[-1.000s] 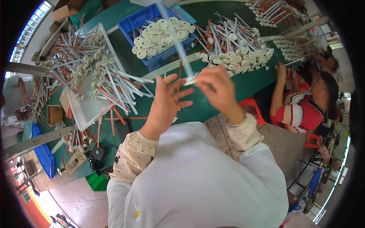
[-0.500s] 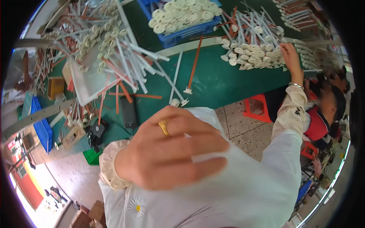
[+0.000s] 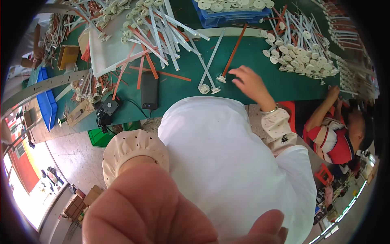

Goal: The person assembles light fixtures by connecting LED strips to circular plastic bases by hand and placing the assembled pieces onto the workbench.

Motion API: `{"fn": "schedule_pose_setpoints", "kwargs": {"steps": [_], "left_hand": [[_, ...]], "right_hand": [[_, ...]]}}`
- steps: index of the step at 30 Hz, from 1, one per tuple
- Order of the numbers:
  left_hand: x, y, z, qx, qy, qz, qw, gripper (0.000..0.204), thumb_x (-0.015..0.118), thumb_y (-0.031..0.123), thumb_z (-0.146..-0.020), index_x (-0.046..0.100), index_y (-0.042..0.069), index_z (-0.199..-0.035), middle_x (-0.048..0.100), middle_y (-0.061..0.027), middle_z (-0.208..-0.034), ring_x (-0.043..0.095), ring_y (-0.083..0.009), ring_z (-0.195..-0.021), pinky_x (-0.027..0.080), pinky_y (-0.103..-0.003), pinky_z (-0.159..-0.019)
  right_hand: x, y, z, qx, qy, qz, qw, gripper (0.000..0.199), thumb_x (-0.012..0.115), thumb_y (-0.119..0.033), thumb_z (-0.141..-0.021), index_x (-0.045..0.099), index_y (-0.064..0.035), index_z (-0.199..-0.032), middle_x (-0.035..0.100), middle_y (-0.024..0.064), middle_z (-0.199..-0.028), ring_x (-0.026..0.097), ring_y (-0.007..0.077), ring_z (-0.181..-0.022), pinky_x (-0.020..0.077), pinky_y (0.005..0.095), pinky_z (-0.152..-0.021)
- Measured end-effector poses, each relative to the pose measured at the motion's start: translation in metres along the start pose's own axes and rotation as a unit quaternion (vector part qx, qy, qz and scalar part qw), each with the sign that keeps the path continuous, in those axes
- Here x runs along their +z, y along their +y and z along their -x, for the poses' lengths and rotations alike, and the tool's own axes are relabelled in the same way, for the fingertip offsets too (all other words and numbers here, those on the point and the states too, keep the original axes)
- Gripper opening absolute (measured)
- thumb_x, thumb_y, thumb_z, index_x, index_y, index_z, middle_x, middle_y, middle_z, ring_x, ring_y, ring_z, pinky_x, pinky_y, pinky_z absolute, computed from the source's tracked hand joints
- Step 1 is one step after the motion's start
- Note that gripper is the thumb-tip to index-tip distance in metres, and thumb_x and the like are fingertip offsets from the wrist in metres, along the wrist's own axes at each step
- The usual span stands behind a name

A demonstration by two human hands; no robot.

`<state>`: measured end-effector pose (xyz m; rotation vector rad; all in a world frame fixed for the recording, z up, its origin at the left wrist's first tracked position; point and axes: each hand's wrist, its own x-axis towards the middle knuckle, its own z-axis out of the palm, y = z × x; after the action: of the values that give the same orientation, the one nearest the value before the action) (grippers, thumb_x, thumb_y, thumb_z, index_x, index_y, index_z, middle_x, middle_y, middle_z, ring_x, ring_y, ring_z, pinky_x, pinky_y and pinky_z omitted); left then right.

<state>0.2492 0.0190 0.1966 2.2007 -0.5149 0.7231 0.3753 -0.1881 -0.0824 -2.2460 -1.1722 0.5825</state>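
My left hand (image 3: 150, 203) is very close to the view, palm showing, its fingers partly cut off by the lower edge. A thumb or fingertip stands apart from the palm, and I see nothing held. Over the table's near side, my right hand (image 3: 252, 85) reaches leftward with fingers apart and nothing in it. Just left of its fingertips lies a reddish-brown strip (image 3: 235, 49) with a small white round end piece (image 3: 221, 78). Beside that, two whitish strips (image 3: 214, 52) cross, with white round pieces (image 3: 204, 88) at their near ends.
A pile of strips with white discs (image 3: 306, 59) lies at the right. A blue crate (image 3: 235, 19) of white discs stands behind. A white tray (image 3: 97, 53) with loose strips is at left, near a black power bank (image 3: 150, 91). Another person (image 3: 335, 134) sits at the right.
My right hand has moved left from the disc pile to beside the reddish-brown strip. My left hand has turned palm up and come lower and closer. The view has shifted, and the other person shows more.
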Motion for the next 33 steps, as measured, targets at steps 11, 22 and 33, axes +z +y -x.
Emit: {"fn": "schedule_pose_setpoints", "kwargs": {"steps": [11, 22, 33], "left_hand": [[0.018, -0.053, 0.099, -0.324, 0.008, 0.237, 0.916, 0.034, 0.046, -0.014, -0.093, 0.061, -0.004, -0.122, 0.068, -0.0149, -0.115, 0.067, -0.0224, -0.102, 0.054, -0.032, -0.089], [0.098, -0.056, 0.080, -0.270, -0.044, 0.403, 0.873, 0.040, 0.064, -0.009, -0.095, 0.057, -0.001, -0.133, 0.059, -0.0104, -0.127, 0.067, -0.0197, -0.112, 0.057, -0.032, -0.096], [0.090, -0.058, 0.086, -0.181, 0.084, 0.226, 0.953, 0.034, 0.069, -0.016, -0.087, 0.069, 0.000, -0.117, 0.060, -0.0130, -0.120, 0.067, -0.0183, -0.103, 0.060, -0.027, -0.084]], "right_hand": [[0.040, -0.014, 0.022, 0.077, 0.156, -0.214, 0.961, 0.034, 0.077, 0.000, -0.086, 0.068, -0.0073, -0.119, 0.057, 0.0082, -0.111, 0.063, 0.0161, -0.098, 0.0527, 0.0266, -0.081], [-0.045, -0.115, 0.053, -0.078, 0.386, -0.318, 0.863, 0.039, 0.075, 0.006, -0.085, 0.066, -0.0035, -0.122, 0.063, 0.0104, -0.116, 0.061, 0.0199, -0.104, 0.0524, 0.0313, -0.086], [-0.082, -0.142, 0.030, -0.171, 0.438, -0.068, 0.880, 0.039, 0.080, 0.006, -0.077, 0.068, -0.0038, -0.113, 0.065, 0.0109, -0.112, 0.065, 0.0235, -0.094, 0.0556, 0.0310, -0.076]]}}
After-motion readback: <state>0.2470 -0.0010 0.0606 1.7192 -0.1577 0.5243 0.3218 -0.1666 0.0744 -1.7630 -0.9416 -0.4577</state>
